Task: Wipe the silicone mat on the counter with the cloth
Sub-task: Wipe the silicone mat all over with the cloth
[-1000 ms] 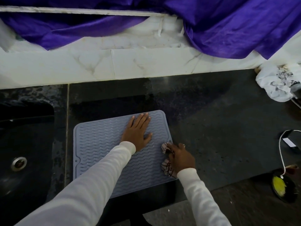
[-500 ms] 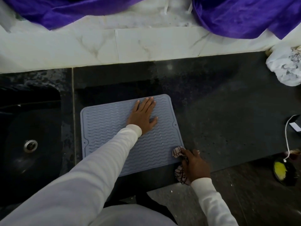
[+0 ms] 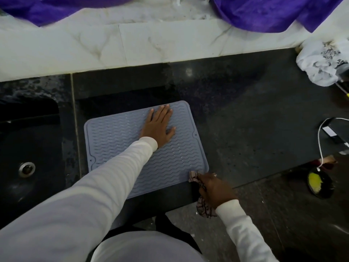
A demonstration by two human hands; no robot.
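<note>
A grey-blue ribbed silicone mat (image 3: 117,140) lies flat on the black stone counter (image 3: 245,120), close to its front edge. My left hand (image 3: 158,127) presses flat on the mat's far right part, fingers straight. My right hand (image 3: 215,188) grips a bunched, patterned pink cloth (image 3: 194,176) at the mat's near right corner. One end of the cloth pokes out onto the corner and the other end hangs below my wrist, off the counter edge.
A black sink (image 3: 28,157) with a metal drain (image 3: 27,168) sits to the left of the mat. A crumpled white bag (image 3: 323,63) lies at the back right, a white cable (image 3: 319,140) and dark device at the right edge. Purple fabric (image 3: 264,12) drapes over the marble backsplash.
My right hand has dragged the cloth down the mat's right side to its near right corner. My left hand has stayed flat on the mat. The camera has tilted downward.
</note>
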